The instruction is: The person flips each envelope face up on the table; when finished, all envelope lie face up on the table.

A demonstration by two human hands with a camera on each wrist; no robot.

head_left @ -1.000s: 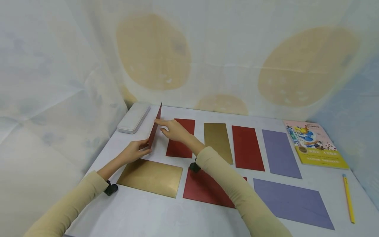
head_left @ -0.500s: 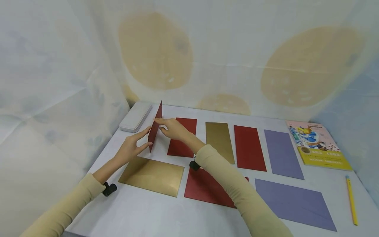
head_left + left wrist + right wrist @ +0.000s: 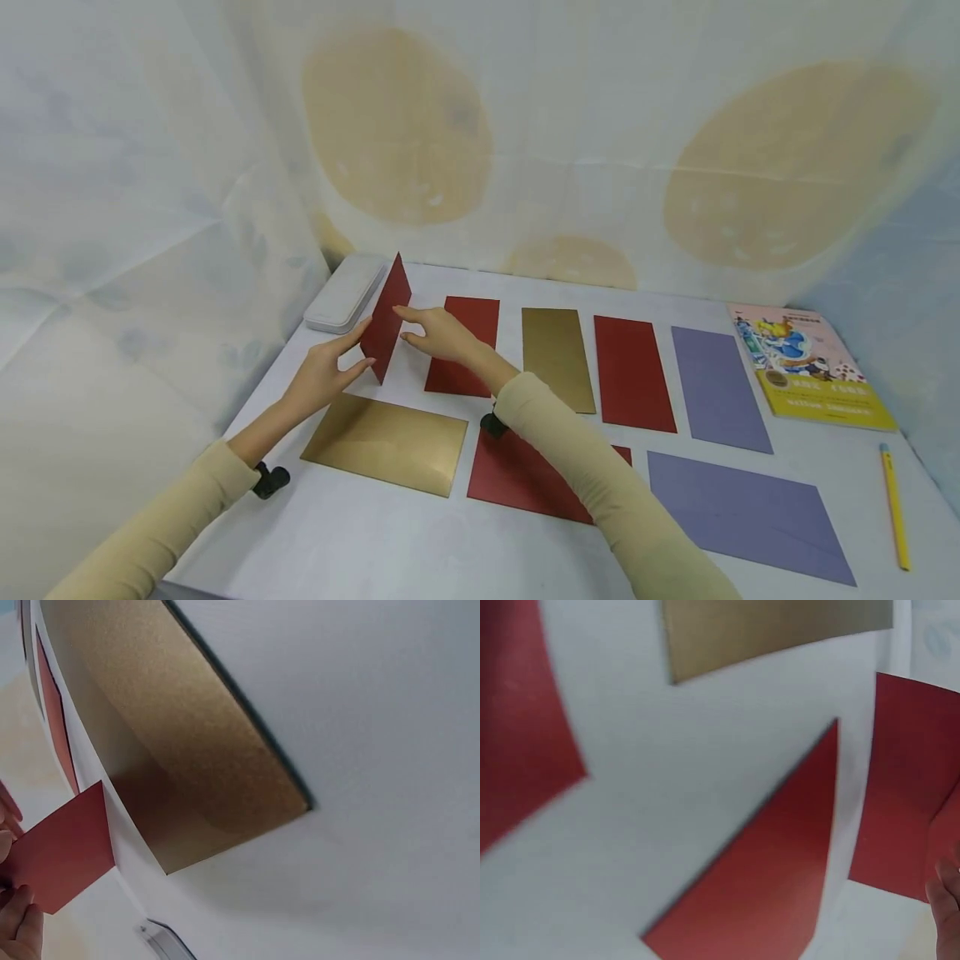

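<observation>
While both forearms in pale sleeves (image 3: 592, 467) reach across the white counter (image 3: 300, 533), a raised red card (image 3: 388, 321) stands steeply tilted at the far left, its face turned towards the right; take it as the hub of a clock in the head view. At eight o'clock from it is the left hand (image 3: 318, 375), whose grip pinches the card's near end between thumb and index finger. At three o'clock is the right hand (image 3: 442, 333), index fingertip touching the card's face and thumb set apart below; whether that grip closes on the card I cannot tell. A white case (image 3: 345, 293) lies just beside the card at ten o'clock, and a sideways gold card (image 3: 386, 446) lies flat at six. Just past three, partly hidden by the right hand, is a flat red card (image 3: 453, 379); farther out that way come an upright-set gold card (image 3: 557, 354), another red card (image 3: 635, 375), a lavender card (image 3: 722, 389) and an illustrated book (image 3: 810, 367). Between four and five o'clock a sideways red card (image 3: 510, 475) lies partly under the right sleeve's line of view, with a sideways lavender card (image 3: 750, 517) at four and a yellow pencil (image 3: 895, 508) well apart beyond
</observation>
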